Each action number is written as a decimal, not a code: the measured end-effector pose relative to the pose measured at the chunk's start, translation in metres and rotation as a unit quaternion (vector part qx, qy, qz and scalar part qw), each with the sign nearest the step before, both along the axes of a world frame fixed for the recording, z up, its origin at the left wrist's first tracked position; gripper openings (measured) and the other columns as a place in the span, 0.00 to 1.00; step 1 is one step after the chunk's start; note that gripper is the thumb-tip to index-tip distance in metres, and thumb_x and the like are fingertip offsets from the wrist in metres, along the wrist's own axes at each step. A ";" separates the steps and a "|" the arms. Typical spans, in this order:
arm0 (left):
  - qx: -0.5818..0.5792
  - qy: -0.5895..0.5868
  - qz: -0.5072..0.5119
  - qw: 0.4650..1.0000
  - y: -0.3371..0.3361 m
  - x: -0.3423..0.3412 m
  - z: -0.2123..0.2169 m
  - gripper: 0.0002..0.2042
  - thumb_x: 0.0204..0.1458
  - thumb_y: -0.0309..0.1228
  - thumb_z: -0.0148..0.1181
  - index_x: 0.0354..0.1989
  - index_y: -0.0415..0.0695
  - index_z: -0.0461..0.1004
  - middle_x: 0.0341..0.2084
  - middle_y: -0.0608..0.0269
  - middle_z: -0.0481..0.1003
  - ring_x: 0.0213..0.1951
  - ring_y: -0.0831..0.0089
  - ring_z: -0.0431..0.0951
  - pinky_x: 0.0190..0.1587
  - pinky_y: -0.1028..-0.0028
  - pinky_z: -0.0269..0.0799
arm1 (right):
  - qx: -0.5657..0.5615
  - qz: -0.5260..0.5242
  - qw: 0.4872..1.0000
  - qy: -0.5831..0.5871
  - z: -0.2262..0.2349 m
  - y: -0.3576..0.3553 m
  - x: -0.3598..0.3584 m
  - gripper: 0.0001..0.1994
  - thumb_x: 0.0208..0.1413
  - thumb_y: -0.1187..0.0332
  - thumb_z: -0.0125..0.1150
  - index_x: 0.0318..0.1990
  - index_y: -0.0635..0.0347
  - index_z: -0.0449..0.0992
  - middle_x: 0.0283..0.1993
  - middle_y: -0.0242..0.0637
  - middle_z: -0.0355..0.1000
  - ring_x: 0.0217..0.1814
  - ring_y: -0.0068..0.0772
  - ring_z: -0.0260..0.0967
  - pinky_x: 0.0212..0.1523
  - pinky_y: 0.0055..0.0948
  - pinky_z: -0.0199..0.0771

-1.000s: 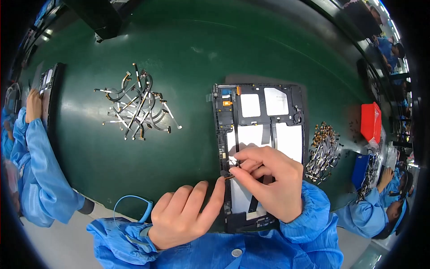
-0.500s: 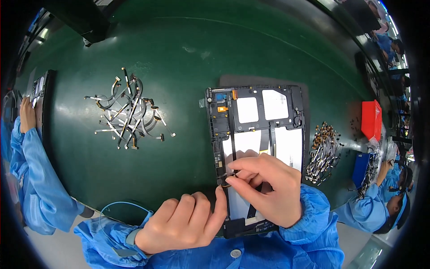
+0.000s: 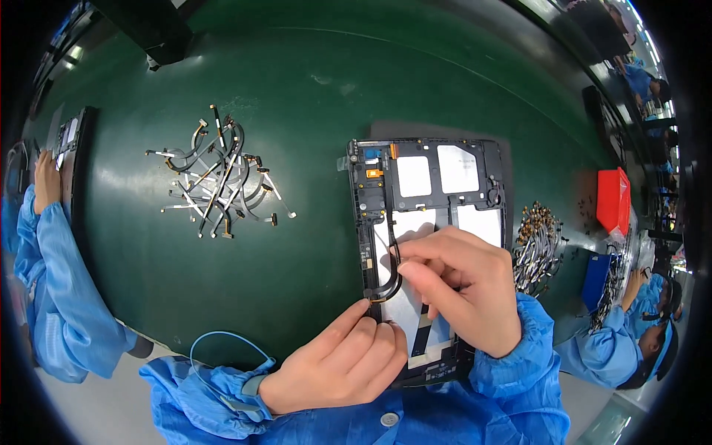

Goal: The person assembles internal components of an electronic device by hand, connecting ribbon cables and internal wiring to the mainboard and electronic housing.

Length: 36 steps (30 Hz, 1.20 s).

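Head view: your right hand [image 3: 475, 289] pinches a black cable [image 3: 397, 283] over the tablet [image 3: 467, 200]; your left hand [image 3: 334, 363] has its forefinger at the cable's lower end, by the tablet's left edge, thumb grip untellable. Loose cables [image 3: 220, 178] lie left of the tablet, bunched cables [image 3: 535, 245] right.

Two black panels [image 3: 437, 202], two bins [image 3: 612, 202]

From my remote feed I'm viewing an electronics assembly workshop: long green surface [image 3: 297, 81] is carrying a loose cable pile [image 3: 221, 176] and an opened flat device [image 3: 437, 203]; red bin [image 3: 613, 202], blue bin [image 3: 595, 283] are standing right; blue-smocked co-workers [image 3: 68, 274] are flanking it.
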<state>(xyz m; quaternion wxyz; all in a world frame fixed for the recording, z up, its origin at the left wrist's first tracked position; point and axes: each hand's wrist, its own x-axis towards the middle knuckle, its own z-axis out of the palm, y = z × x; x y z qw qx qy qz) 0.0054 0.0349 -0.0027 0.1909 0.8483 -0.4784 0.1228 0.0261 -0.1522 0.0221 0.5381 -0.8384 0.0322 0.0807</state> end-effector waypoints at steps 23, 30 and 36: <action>0.088 -0.031 0.046 0.995 -0.017 -0.004 0.000 0.20 0.58 0.43 0.52 0.36 0.33 0.74 0.41 0.46 0.78 0.43 0.58 0.78 0.48 0.71 0.75 | -0.039 -0.019 0.997 -0.056 -0.010 -0.001 0.015 0.09 0.47 0.79 0.68 0.37 0.67 0.80 0.30 0.33 0.70 0.20 0.12 0.60 0.21 0.15 0.58; 0.105 -0.031 0.035 0.993 -0.017 -0.001 0.005 0.22 0.59 0.45 0.52 0.37 0.33 0.74 0.40 0.45 0.78 0.44 0.57 0.78 0.49 0.71 0.75 | -0.035 -0.015 0.995 -0.091 -0.013 0.000 0.018 0.06 0.45 0.80 0.69 0.32 0.67 0.80 0.26 0.35 0.71 0.20 0.15 0.60 0.21 0.18 0.59; 0.110 -0.041 0.037 0.992 -0.018 -0.001 0.006 0.23 0.58 0.48 0.52 0.36 0.34 0.76 0.40 0.46 0.78 0.44 0.58 0.79 0.49 0.71 0.75 | -0.065 -0.026 0.994 -0.089 -0.007 0.006 0.016 0.07 0.45 0.80 0.69 0.33 0.65 0.79 0.25 0.33 0.71 0.20 0.15 0.61 0.21 0.19 0.59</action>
